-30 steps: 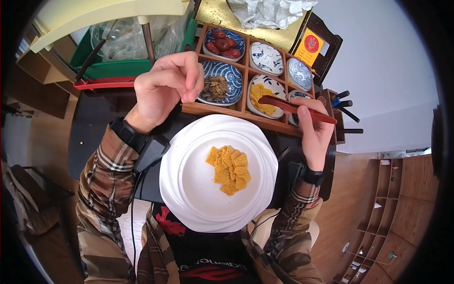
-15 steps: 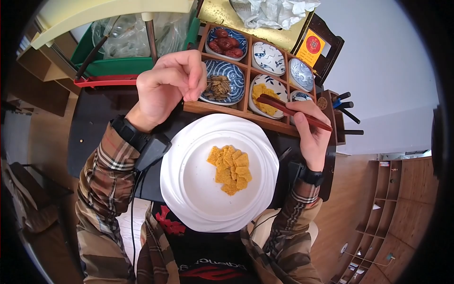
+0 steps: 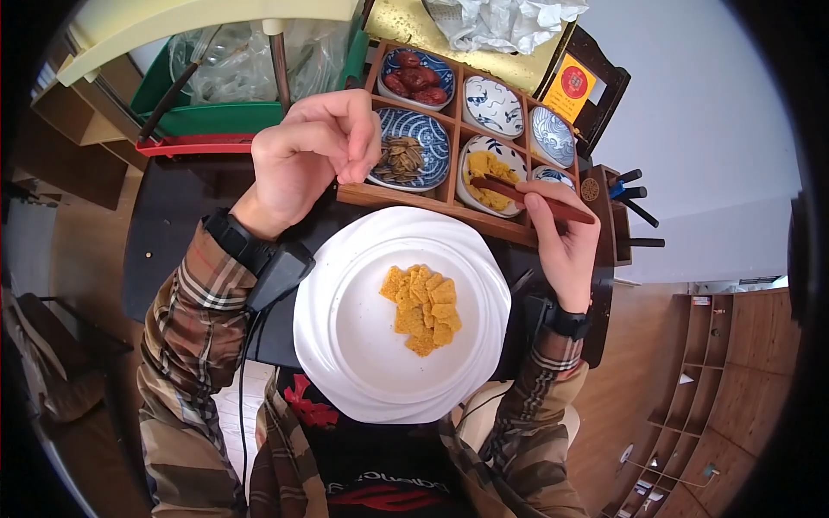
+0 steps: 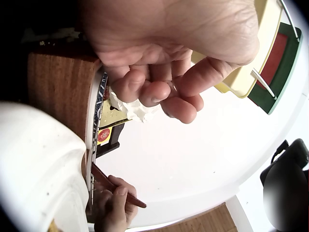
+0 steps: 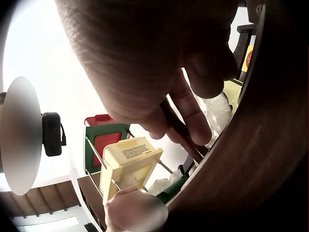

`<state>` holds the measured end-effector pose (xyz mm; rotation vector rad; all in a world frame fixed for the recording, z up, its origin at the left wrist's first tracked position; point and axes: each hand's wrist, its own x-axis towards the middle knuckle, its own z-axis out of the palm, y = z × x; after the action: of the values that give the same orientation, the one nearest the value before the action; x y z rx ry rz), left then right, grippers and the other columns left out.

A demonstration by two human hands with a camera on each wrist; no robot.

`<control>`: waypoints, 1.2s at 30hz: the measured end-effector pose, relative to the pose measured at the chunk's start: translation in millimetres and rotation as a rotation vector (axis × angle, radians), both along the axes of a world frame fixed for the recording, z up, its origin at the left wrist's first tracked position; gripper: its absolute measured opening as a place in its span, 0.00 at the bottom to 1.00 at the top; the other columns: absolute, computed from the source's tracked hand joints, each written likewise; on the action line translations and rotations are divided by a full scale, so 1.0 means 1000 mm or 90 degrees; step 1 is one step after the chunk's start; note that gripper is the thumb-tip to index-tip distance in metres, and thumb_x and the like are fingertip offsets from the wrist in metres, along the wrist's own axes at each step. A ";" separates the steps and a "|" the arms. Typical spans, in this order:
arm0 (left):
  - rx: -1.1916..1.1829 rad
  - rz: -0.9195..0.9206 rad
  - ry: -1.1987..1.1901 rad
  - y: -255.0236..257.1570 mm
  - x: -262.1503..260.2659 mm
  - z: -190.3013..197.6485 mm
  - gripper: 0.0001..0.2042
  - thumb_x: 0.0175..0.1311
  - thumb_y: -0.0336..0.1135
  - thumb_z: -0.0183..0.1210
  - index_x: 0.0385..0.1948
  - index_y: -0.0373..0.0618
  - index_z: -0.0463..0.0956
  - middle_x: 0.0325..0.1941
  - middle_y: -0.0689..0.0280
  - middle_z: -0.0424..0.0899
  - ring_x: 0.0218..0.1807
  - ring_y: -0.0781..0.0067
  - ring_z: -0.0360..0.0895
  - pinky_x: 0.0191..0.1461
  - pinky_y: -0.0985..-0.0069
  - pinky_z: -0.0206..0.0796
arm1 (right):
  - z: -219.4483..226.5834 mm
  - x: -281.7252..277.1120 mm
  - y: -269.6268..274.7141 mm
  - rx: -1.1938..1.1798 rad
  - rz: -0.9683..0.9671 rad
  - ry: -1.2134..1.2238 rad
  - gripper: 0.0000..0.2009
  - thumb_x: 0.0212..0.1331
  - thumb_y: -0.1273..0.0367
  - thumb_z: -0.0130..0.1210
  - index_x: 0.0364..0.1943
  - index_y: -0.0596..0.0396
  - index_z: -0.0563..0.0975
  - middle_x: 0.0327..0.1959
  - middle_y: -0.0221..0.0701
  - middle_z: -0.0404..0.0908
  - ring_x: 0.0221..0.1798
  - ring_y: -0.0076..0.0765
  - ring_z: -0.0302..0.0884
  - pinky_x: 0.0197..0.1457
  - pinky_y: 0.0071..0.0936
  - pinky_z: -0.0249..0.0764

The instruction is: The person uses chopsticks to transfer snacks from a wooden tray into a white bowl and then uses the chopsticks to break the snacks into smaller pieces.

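Note:
My right hand pinches dark red wooden tongs. Their tips lie among yellow pieces in a patterned bowl of the divided wooden tray. In the right wrist view the fingers lie along the tongs. Beside the bowl of brown seed-like pieces, my left hand is raised with fingers loosely curled; the left wrist view shows this hand holding nothing. Golden-brown square pieces lie overlapping in the large white plate between my forearms.
A bowl of red dates and other patterned bowls, one of them a white bowl, sit in the tray. A green bin with clear bags stands at the back left. Right of the tray is a holder with black-handled items.
The tongs and right hand have shifted slightly left, with the tips now lower among the yellow pieces. The left hand keeps its pose.

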<state>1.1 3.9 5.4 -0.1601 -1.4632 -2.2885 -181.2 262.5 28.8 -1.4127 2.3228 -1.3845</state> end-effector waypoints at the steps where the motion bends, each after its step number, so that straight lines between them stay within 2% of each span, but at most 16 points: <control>1: -0.002 0.003 -0.001 0.000 0.000 0.000 0.04 0.50 0.33 0.48 0.20 0.45 0.65 0.19 0.65 0.71 0.23 0.75 0.64 0.30 0.79 0.56 | -0.002 0.000 0.000 0.000 -0.001 0.000 0.06 0.65 0.75 0.60 0.42 0.60 0.84 0.34 0.32 0.85 0.35 0.22 0.79 0.41 0.19 0.73; 4: 0.003 0.001 0.001 0.000 0.000 0.000 0.04 0.50 0.33 0.48 0.20 0.45 0.65 0.19 0.65 0.71 0.23 0.75 0.64 0.30 0.79 0.56 | -0.005 -0.001 0.000 -0.051 -0.017 -0.020 0.06 0.68 0.73 0.58 0.43 0.61 0.83 0.33 0.30 0.84 0.34 0.17 0.77 0.38 0.17 0.71; 6: 0.003 -0.001 0.000 0.000 0.000 0.000 0.04 0.50 0.33 0.48 0.20 0.45 0.65 0.19 0.65 0.71 0.23 0.75 0.64 0.30 0.79 0.56 | 0.001 0.001 0.002 -0.079 -0.046 -0.087 0.07 0.70 0.71 0.57 0.44 0.61 0.82 0.32 0.29 0.84 0.32 0.14 0.75 0.34 0.15 0.67; 7: 0.004 -0.004 -0.002 0.000 0.000 0.000 0.04 0.50 0.33 0.48 0.20 0.45 0.65 0.19 0.65 0.71 0.23 0.75 0.64 0.30 0.79 0.56 | 0.004 0.003 0.000 -0.121 -0.041 -0.080 0.08 0.71 0.70 0.55 0.44 0.61 0.81 0.30 0.30 0.84 0.26 0.12 0.69 0.28 0.13 0.59; 8: 0.004 -0.003 -0.002 0.000 0.000 0.000 0.04 0.50 0.33 0.48 0.20 0.45 0.65 0.19 0.65 0.71 0.23 0.75 0.64 0.30 0.79 0.56 | 0.005 0.002 0.002 -0.120 -0.041 -0.081 0.08 0.71 0.70 0.55 0.44 0.61 0.81 0.30 0.30 0.84 0.26 0.12 0.69 0.28 0.13 0.59; 10: -0.003 0.006 -0.006 0.001 0.000 0.000 0.04 0.50 0.33 0.48 0.20 0.45 0.65 0.19 0.65 0.71 0.23 0.75 0.64 0.30 0.79 0.56 | 0.008 -0.003 0.011 -0.201 0.005 -0.250 0.09 0.72 0.69 0.52 0.42 0.61 0.79 0.28 0.32 0.84 0.21 0.12 0.63 0.25 0.14 0.52; 11: -0.003 0.007 -0.006 0.001 0.000 0.000 0.04 0.50 0.33 0.48 0.20 0.45 0.65 0.19 0.65 0.71 0.23 0.75 0.64 0.30 0.79 0.56 | 0.005 -0.002 0.011 -0.239 0.032 -0.293 0.10 0.72 0.68 0.51 0.40 0.62 0.78 0.27 0.35 0.84 0.18 0.12 0.59 0.22 0.15 0.47; 12: -0.007 0.008 -0.008 0.000 0.001 0.000 0.04 0.49 0.33 0.48 0.20 0.45 0.65 0.19 0.65 0.71 0.23 0.75 0.64 0.30 0.79 0.56 | 0.005 0.000 0.011 -0.240 0.033 -0.294 0.10 0.72 0.68 0.51 0.40 0.62 0.78 0.27 0.35 0.84 0.18 0.12 0.59 0.22 0.15 0.47; 14: -0.010 0.009 -0.012 0.000 0.000 0.000 0.04 0.49 0.33 0.48 0.20 0.45 0.65 0.19 0.65 0.71 0.23 0.75 0.64 0.30 0.79 0.56 | 0.008 0.006 0.014 -0.219 0.165 -0.359 0.11 0.71 0.68 0.51 0.37 0.63 0.78 0.27 0.37 0.83 0.18 0.15 0.64 0.21 0.16 0.48; 15: -0.014 0.004 -0.007 -0.001 -0.001 0.000 0.04 0.49 0.33 0.48 0.20 0.45 0.65 0.19 0.65 0.71 0.23 0.75 0.64 0.30 0.79 0.56 | 0.010 0.008 0.017 -0.182 0.193 -0.407 0.10 0.69 0.69 0.53 0.35 0.63 0.79 0.28 0.37 0.83 0.21 0.21 0.73 0.24 0.17 0.58; 16: -0.018 -0.002 -0.002 -0.001 -0.001 -0.001 0.04 0.49 0.33 0.48 0.20 0.45 0.65 0.19 0.65 0.71 0.23 0.75 0.63 0.30 0.79 0.56 | 0.011 0.012 0.017 -0.181 0.192 -0.410 0.10 0.69 0.69 0.53 0.35 0.63 0.79 0.28 0.37 0.83 0.21 0.21 0.73 0.24 0.17 0.58; 18: -0.019 0.001 -0.002 -0.001 0.000 -0.001 0.04 0.49 0.33 0.48 0.20 0.45 0.65 0.19 0.65 0.71 0.23 0.75 0.63 0.30 0.79 0.56 | 0.015 0.020 0.012 -0.086 0.255 -0.378 0.08 0.67 0.70 0.56 0.34 0.63 0.79 0.30 0.37 0.83 0.28 0.27 0.79 0.32 0.21 0.70; 19: -0.020 0.003 0.000 0.000 0.000 -0.001 0.04 0.49 0.32 0.47 0.20 0.45 0.65 0.19 0.65 0.72 0.23 0.75 0.63 0.30 0.79 0.56 | 0.016 0.020 0.012 -0.055 0.266 -0.429 0.07 0.66 0.72 0.58 0.35 0.64 0.80 0.32 0.36 0.83 0.33 0.29 0.81 0.41 0.25 0.75; 28: -0.022 0.001 -0.002 0.000 0.000 0.000 0.04 0.50 0.33 0.48 0.21 0.45 0.65 0.19 0.65 0.71 0.23 0.75 0.63 0.31 0.79 0.56 | 0.012 0.019 0.004 0.010 0.304 -0.417 0.06 0.69 0.74 0.55 0.38 0.64 0.80 0.35 0.35 0.84 0.35 0.27 0.81 0.41 0.24 0.75; 36: -0.019 -0.006 0.023 -0.002 -0.001 -0.005 0.04 0.50 0.32 0.47 0.22 0.43 0.67 0.20 0.63 0.73 0.23 0.76 0.65 0.29 0.80 0.56 | 0.005 0.018 0.004 0.010 0.276 -0.380 0.05 0.68 0.75 0.56 0.37 0.64 0.81 0.34 0.34 0.84 0.33 0.25 0.80 0.39 0.23 0.75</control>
<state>0.2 1.4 0.3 -0.2161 -1.4822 -2.2612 -162.7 266.1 33.5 -1.1836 1.5479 -1.3946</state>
